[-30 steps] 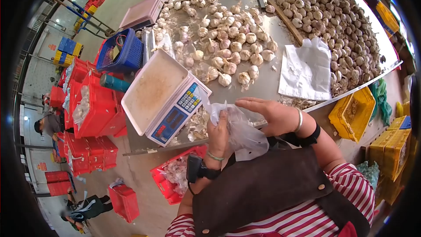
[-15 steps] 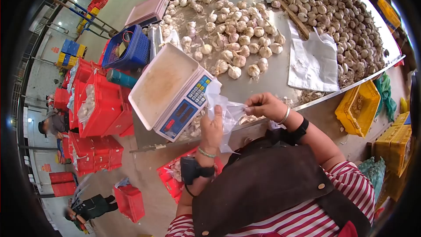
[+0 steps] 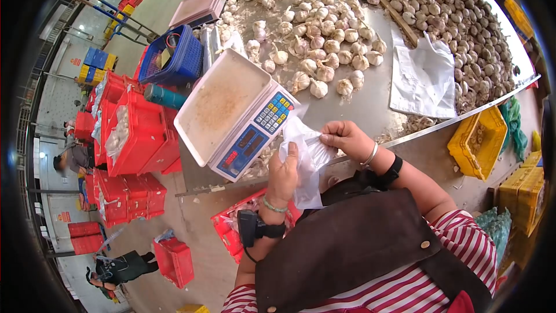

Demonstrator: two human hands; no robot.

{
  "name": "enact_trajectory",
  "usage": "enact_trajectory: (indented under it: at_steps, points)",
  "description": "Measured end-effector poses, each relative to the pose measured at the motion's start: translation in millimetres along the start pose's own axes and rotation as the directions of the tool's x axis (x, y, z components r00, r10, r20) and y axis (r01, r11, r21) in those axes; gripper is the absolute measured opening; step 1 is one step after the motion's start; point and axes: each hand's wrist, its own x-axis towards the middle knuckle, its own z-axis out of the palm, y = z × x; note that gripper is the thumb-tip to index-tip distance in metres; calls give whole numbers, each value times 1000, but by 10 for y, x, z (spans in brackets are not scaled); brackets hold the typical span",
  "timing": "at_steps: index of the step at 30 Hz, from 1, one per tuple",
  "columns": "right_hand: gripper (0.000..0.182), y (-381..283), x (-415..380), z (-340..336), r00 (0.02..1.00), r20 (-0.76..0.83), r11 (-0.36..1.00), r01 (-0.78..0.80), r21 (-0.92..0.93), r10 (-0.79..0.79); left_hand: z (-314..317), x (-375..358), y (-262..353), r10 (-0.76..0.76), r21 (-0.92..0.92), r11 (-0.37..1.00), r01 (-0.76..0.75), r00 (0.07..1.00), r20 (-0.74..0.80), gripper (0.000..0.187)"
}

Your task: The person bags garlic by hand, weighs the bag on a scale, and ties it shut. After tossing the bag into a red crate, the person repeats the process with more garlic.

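A thin white plastic bag (image 3: 311,165) hangs between my two hands, just above the table's near edge. My left hand (image 3: 282,175) grips one side of it, thumb pointing up. On the other side, my right hand (image 3: 347,141) pinches the bag's edge between thumb and fingertips. Left of the hands stands a digital scale (image 3: 267,113); its tray holds only brownish residue. Loose garlic bulbs (image 3: 326,73) lie beyond the hands on the metal table (image 3: 370,106). Flat white bags (image 3: 421,78) rest to the right, near a large garlic heap (image 3: 463,29).
A blue basket (image 3: 188,58) and a second scale (image 3: 200,6) stand at the table's left. Stacked red crates (image 3: 142,139) fill the left side. Below the table edge sits a red crate (image 3: 223,233) with garlic; a yellow crate (image 3: 489,142) is at right. A person (image 3: 124,268) stands lower left.
The bag's plastic is gathered more between my hands, and its lower part looks fuller and wider. Both hands still hold it. The view has shifted slightly.
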Motion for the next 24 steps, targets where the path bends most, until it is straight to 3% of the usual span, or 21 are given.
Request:
enact_trajectory:
  at_steps: [2,6,8,12,14,15,16,18,19,20,22,23,24]
  points:
    - [11,18,6,-1,991,-28,985,-129,118,133,4,0,34,132,-8,991,-133,990,-43,41]
    - [9,62,-8,-9,973,-3,917,-216,337,231,-35,11,30,138,80,988,-134,990,-40,42]
    - [9,35,4,-33,979,139,989,-149,-17,150,-66,28,-6,80,32,996,-81,996,26,44]
    - [5,23,-23,-126,984,67,983,-156,-99,163,-148,113,-96,183,131,977,-171,979,-87,35]
    - [8,2,-45,-164,989,-6,989,-148,-29,148,-244,218,-142,545,646,688,-329,823,-161,40]
    - [8,-22,-54,-172,989,-12,988,-149,-29,148,-276,159,-147,665,816,503,-286,731,-154,50]
    - [14,-57,-59,-167,991,-61,988,-121,-91,116,-227,95,-24,663,813,506,-289,733,-152,50]
    - [20,-99,-63,-116,991,-105,982,-101,-157,85,-84,-18,96,422,569,787,-239,881,-214,51]
    - [25,-114,-53,-70,991,-113,977,-95,-192,74,7,-6,79,318,418,875,-245,941,-114,52]
    - [30,-122,-39,-22,991,-119,970,-87,-227,61,130,17,24,320,417,875,-245,940,-118,52]
    - [31,-109,-44,100,992,-125,971,-39,-236,9,347,75,-110,26,-68,997,-22,998,61,53]
    - [30,-136,-68,169,996,-86,998,0,-61,-6,386,88,-139,29,-69,997,-25,997,67,53]
    - [28,-152,-100,194,998,-52,993,35,116,-29,424,99,-160,-72,-387,916,104,993,95,53]
